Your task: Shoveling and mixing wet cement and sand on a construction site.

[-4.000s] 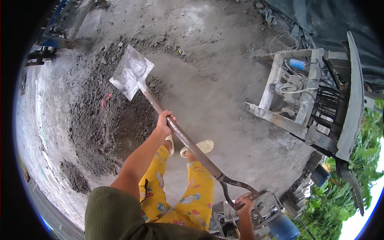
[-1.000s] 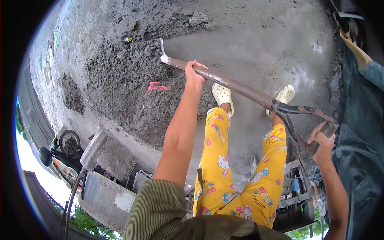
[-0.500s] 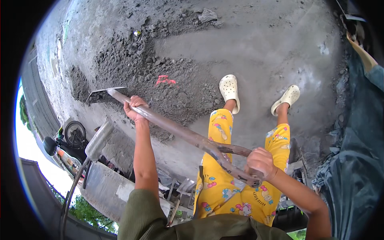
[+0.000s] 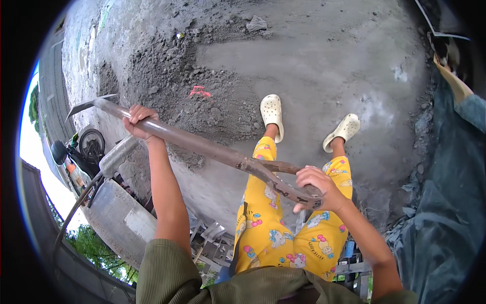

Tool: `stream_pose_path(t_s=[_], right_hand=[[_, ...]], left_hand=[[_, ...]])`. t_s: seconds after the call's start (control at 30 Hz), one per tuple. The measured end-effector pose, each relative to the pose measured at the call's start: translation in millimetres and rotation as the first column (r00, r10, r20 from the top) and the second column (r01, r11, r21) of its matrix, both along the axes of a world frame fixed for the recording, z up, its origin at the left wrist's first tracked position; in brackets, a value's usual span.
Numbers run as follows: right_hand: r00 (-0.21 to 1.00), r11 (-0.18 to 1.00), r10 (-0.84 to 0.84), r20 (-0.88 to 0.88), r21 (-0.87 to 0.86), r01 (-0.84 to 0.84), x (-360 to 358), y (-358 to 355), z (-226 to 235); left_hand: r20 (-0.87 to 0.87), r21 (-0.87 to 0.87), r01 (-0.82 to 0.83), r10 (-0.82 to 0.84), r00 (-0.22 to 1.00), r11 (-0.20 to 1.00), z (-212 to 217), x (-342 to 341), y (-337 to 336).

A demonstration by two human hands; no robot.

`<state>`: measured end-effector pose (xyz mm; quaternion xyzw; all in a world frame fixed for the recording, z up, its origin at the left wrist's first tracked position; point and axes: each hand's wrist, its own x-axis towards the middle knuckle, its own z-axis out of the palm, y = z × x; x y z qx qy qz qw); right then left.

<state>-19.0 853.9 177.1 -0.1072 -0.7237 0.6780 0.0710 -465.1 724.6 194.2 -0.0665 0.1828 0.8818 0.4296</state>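
Ground: grey concrete (image 4: 324,66), dirt pile (image 4: 177,76) upper left.
Left hand (image 4: 139,120): clenched round shovel (image 4: 202,148) shaft.
Right hand (image 4: 316,188): grasping shovel handle, centre right.

A heap of dark grey sand and gravel (image 4: 167,76) lies on the concrete ground (image 4: 324,61), spreading toward the upper left. A small red scrap (image 4: 200,92) sits on the heap's near slope. A loose stone (image 4: 256,23) rests near the top edge. Two cream perforated clogs (image 4: 272,115) stand on the concrete, worn below yellow patterned trousers (image 4: 263,228). At lower left, a grey metal drum (image 4: 121,218) stands beside a parked motorbike (image 4: 83,147). A dark blue-grey tarpaulin (image 4: 445,202) covers the right side. Green foliage (image 4: 96,248) shows beyond the drum
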Motion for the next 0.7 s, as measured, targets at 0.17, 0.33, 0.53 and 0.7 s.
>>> stream_pose_path(t_s=[0.17,0.33,0.53,0.7], right_hand=[[0.323,0.085,-0.668,0.671,-0.362,0.928,143,14,20],[-0.231,-0.309,-0.565,0.792,0.056,0.95,300,53,104],[-0.646,-0.33,-0.53,0.549,0.568,0.754,378,116,210],[-0.648,-0.264,-0.522,0.555,0.617,0.741,325,163,188]], left_hand=[[0.259,-0.787,0.165,0.075,0.963,0.595,-119,164,114],[0.69,-0.587,0.658,-0.134,0.712,0.471,-181,418,200],[0.865,-0.344,0.811,-0.176,0.47,0.474,-167,608,279],[0.87,-0.324,0.816,-0.188,0.456,0.479,-199,565,305]])
